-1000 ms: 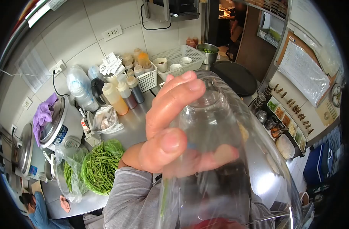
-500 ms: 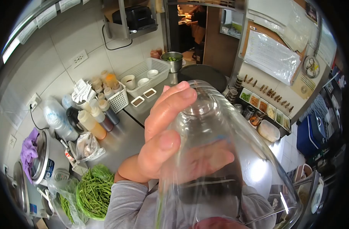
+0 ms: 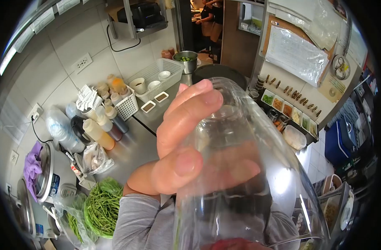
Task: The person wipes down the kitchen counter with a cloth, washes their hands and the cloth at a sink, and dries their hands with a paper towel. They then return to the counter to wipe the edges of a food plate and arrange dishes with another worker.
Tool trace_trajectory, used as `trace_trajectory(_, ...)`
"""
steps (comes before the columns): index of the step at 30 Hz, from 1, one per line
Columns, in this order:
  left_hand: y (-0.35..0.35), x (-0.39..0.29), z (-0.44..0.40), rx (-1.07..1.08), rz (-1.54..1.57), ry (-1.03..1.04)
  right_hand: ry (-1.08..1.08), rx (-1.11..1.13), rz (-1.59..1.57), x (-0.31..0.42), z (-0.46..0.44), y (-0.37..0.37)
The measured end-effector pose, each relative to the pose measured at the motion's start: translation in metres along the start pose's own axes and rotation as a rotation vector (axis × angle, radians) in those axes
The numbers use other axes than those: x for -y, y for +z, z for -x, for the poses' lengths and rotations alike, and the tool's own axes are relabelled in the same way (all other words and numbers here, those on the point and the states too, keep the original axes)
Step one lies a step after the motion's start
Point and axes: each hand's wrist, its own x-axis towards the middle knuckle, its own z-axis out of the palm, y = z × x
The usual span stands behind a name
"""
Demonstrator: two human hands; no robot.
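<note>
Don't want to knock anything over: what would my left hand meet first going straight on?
The clear vessel your left hand holds comes first; beyond, perhaps the black tray, though depth is unclear.

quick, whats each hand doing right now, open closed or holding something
Left hand: closed around a clear vessel, holding it.
Right hand: not in view, so its state cannot be told.

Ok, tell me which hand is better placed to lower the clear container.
Probably the left: the left hand grips the clear container, while the right hand cannot be seen.
</note>
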Motion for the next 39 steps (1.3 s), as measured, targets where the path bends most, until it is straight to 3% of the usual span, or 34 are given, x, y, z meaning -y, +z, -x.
trace_trajectory(23, -0.007, 0.007, -0.014, 0.074, -0.007, 0.040, 0.006, 0.060, 0.061, 0.007, -0.005, -0.014)
trace_trajectory(39, -0.014, 0.004, -0.018, 0.154, 0.042, -0.088, 0.002, 0.041, 0.018, 0.006, -0.004, -0.013)
